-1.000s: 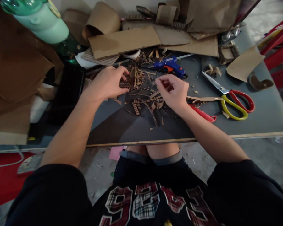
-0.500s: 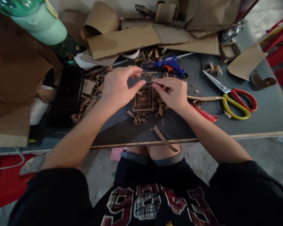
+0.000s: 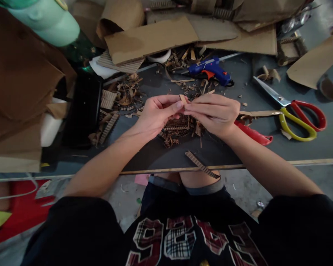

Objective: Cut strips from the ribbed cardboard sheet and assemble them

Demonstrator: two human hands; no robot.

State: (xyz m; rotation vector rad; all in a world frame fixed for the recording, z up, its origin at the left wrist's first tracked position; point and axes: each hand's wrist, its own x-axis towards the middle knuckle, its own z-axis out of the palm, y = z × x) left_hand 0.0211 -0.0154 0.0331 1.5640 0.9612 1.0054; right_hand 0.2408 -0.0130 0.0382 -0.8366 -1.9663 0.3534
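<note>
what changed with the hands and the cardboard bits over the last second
Both hands came together: the left hand left the scrap pile and now meets the right hand, pinching a small cardboard strip between the fingertips. A square cardboard lattice now shows beneath them. The glue gun and scissors stayed put.

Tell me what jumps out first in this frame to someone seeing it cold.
Mid-frame, the left hand and right hand meet fingertip to fingertip, pinching a small cardboard strip above a square corrugated cardboard piece on the grey table. The brightest colours lie beyond and right: a blue glue gun and red-and-yellow scissors. Cardboard sheets pile along the far edge.
</note>
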